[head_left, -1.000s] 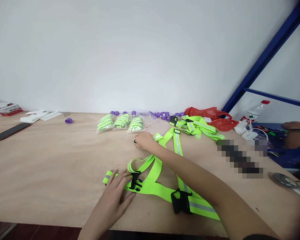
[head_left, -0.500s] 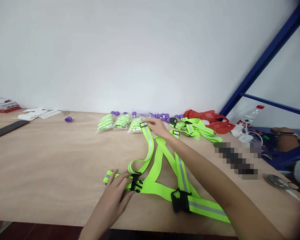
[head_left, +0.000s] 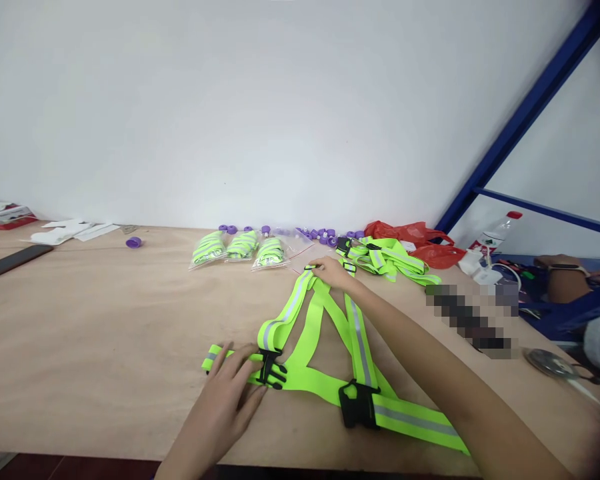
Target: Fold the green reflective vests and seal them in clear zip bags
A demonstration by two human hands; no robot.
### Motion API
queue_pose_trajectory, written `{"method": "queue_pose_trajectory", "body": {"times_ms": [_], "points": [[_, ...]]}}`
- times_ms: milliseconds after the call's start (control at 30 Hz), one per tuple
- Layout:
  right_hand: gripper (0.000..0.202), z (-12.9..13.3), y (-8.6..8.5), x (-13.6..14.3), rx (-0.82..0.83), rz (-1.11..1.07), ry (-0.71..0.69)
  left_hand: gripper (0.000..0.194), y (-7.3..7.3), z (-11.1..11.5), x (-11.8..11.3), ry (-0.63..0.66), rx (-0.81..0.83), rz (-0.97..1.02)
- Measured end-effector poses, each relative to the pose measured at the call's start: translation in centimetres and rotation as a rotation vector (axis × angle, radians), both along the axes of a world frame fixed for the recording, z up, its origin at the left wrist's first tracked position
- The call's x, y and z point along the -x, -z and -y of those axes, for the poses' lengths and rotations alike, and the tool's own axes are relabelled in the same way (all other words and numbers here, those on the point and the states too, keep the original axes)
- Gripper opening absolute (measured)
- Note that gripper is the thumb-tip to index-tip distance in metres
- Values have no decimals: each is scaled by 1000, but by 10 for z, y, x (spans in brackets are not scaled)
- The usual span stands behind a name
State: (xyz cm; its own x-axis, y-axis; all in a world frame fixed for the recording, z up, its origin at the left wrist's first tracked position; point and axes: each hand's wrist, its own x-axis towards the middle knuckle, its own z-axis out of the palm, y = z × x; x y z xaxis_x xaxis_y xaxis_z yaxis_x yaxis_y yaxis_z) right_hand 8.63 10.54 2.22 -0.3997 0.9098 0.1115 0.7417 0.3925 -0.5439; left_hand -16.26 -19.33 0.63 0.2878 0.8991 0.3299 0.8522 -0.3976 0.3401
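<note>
A neon-yellow reflective vest (head_left: 300,378) made of straps with grey stripes lies spread out in front of me. At its lower left, my left hand (head_left: 229,385) rests over the side strap, with thumb and fingertips at the black prong buckle (head_left: 271,369). My right hand (head_left: 331,272) reaches to the top and pinches the left shoulder strap (head_left: 291,305) near its black slider. The right shoulder strap (head_left: 361,340) runs down to a black socket buckle (head_left: 358,404). My right forearm passes above the lower right side of the vest.
Bagged vests (head_left: 240,246) and purple caps (head_left: 325,235) lie along the wall. More loose vests (head_left: 395,257) sit beside a red plastic bag (head_left: 415,237). A bottle (head_left: 500,230) and a blue metal frame (head_left: 530,120) stand right, where another person's arm (head_left: 567,280) shows. A dark phone-like slab (head_left: 15,261) lies left.
My right hand has moved a little right and toward me, bringing the left shoulder strap's top to the vest's upper point. That strap now lies straighter. My left hand stays by the prong buckle.
</note>
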Motion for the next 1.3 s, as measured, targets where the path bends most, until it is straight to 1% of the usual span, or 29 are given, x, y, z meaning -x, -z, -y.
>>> {"method": "queue_pose_trajectory", "body": {"times_ms": [100, 200, 300, 400, 500, 567, 700, 800, 967, 1133, 1300], "points": [[26, -8, -6, 4, -20, 138, -34, 22, -2, 0, -1, 1, -4, 9], [28, -15, -10, 8, -2, 251, -57, 21, -3, -1, -1, 17, 1, 13], [31, -20, -12, 14, 21, 332, -84, 22, -2, -1, -1, 15, 7, 24], [30, -23, -16, 18, 12, 370, -111, 25, -3, -1, -1, -15, 21, 52], [27, -24, -24, 18, -44, 354, -132, 26, -4, -2, 0, -44, 35, 74], [29, -24, -31, 17, -93, 325, -149, 29, -6, -4, 0, -49, 39, 76], [32, -21, -47, 11, -177, 266, -163, 42, -12, -10, 0, -20, 67, 53], [31, -18, -55, 7, -222, 235, -147, 46, -18, -15, -1, 7, 86, 29], [34, -17, -59, 1, -279, 188, -112, 43, -23, -20, 0, 36, 108, 22], [33, -20, -61, 1, -311, 153, -110, 41, -22, -22, 3, 67, 133, 3], [34, -24, -63, 5, -315, 136, -128, 33, -22, -23, 2, 64, 137, 60]]}}
